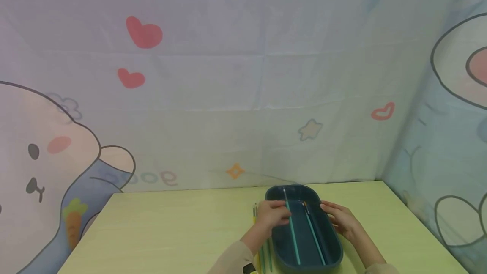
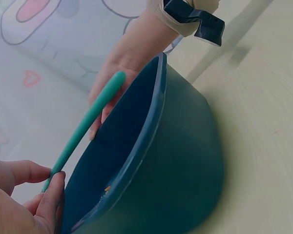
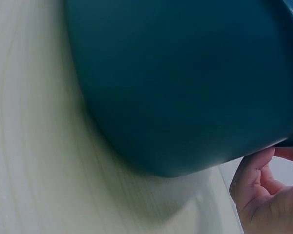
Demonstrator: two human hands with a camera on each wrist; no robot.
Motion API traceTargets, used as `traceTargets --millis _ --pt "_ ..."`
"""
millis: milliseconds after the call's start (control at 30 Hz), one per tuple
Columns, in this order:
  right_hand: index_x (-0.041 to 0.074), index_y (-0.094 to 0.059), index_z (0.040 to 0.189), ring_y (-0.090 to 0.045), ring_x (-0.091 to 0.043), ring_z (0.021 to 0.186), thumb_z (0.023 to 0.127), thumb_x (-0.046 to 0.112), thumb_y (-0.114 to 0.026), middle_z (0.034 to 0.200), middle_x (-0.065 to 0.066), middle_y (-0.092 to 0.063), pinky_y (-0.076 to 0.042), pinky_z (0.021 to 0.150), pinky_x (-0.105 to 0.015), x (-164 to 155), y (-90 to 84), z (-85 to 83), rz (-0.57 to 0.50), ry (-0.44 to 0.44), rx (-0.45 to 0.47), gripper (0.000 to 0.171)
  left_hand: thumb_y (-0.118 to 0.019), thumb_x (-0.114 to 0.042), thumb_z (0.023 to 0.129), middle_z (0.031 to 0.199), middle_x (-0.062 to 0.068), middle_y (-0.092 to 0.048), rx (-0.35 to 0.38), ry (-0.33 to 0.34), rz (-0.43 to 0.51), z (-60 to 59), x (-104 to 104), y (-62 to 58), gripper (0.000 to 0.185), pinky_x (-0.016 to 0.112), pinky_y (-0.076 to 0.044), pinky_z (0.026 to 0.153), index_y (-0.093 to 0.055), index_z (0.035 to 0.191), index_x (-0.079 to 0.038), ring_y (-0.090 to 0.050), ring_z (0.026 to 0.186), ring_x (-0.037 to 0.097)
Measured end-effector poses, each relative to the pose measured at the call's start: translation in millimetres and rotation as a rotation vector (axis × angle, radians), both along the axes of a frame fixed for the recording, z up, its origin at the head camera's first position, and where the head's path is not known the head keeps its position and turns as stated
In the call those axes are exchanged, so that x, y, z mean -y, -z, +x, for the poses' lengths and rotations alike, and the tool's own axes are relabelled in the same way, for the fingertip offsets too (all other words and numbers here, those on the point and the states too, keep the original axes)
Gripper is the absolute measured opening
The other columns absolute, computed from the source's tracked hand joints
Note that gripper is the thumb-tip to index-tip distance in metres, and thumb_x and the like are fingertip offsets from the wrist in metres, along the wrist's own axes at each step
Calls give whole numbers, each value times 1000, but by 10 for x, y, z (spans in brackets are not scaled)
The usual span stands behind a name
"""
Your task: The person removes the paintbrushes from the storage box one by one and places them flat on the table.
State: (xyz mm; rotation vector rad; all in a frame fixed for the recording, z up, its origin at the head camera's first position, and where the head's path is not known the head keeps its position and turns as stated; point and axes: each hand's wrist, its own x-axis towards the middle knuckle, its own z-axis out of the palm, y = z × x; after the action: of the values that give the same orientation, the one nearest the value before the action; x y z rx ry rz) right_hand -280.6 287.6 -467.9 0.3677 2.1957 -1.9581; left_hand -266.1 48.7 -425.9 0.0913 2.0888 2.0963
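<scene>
A dark teal oval tray [image 1: 330,240] lies on the pale wooden table [image 1: 171,231]. My left hand [image 1: 283,215] reaches over the tray's left rim and pinches a teal paintbrush [image 1: 293,236] between thumb and fingers. In the left wrist view the left hand [image 2: 53,178] holds that paintbrush's handle [image 2: 90,119], which slants up over the tray [image 2: 180,161]. A second teal brush [image 1: 313,234] with an orange ferrule lies inside the tray. My right hand [image 1: 338,219] rests with fairly straight fingers [image 3: 256,180] against the tray's right wall [image 3: 185,83].
Several more brushes [image 1: 262,255], teal and yellow, lie on the table just left of the tray. A cartoon-printed cloth backdrop [image 1: 228,96] closes off the back and right sides. Bare tabletop spreads to the left.
</scene>
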Motion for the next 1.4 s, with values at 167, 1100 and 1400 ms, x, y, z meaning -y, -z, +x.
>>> traceTargets --millis 167,1100,1400 --pt "-2 -40 142 -63 -20 105 95 35 -57 123 -11 -64 -57 79 -32 7 -13 4 12 -12 5 62 -66 4 80 105 26 -69 11 -11 3 7 40 -14 38 35 -62 70 -62 117 11 -72 87 33" --pt "-3 -39 142 -59 -30 115 95 37 -56 128 -15 -61 -56 82 -34 11 -23 9 18 -25 9 64 -63 5 81 115 29 -64 44 -44 72 60 263 94 39 33 -61 75 -59 119 13 -71 90 29" --pt "-2 -40 142 -58 -32 117 95 37 -57 133 -19 -56 -56 82 -34 15 -17 14 25 -21 8 64 -65 4 81 111 25 -67 71 -66 103 61 350 143 39 32 -61 74 -61 119 10 -72 86 21"
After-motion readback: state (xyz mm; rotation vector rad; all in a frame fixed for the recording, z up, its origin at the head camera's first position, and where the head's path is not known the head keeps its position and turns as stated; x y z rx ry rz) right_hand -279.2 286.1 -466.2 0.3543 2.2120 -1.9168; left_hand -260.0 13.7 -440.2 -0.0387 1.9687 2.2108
